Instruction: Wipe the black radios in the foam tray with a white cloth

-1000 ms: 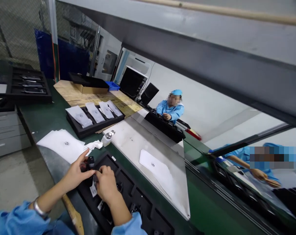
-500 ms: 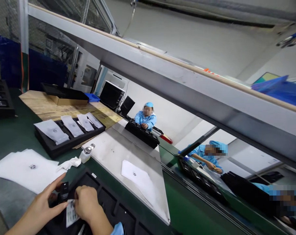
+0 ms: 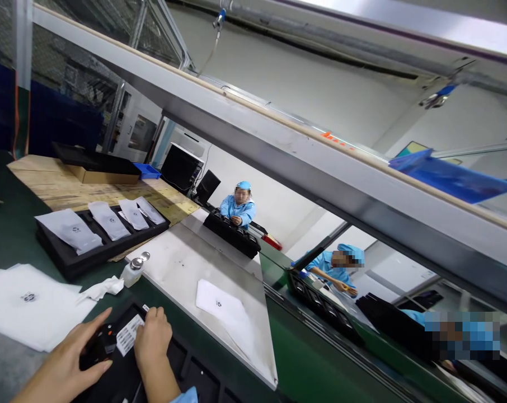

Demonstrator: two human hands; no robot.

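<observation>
My left hand (image 3: 71,358) is curved round a small black device (image 3: 104,342), thumb below and fingers above; its kind is not clear. Beside it, my right hand (image 3: 153,338) pinches the edge of a white sheet of printed labels (image 3: 128,334). The sheet faces up, close to the device. Both hands are over a black foam tray (image 3: 195,372) with cut-out compartments, its near part hidden by my hands and forearm.
White printed bags (image 3: 29,296) lie left, near a crumpled tissue (image 3: 102,288) and a pump bottle (image 3: 131,272). Behind them is a black tray (image 3: 64,266) of bagged items. More bags (image 3: 222,305) lie on a white board (image 3: 173,252). Co-workers (image 3: 239,207) sit beyond, under a shelf (image 3: 253,120).
My right hand has raised the label sheet, which was tilted low beside the device and now shows its printed face. The view has shifted slightly. My left hand still holds the device.
</observation>
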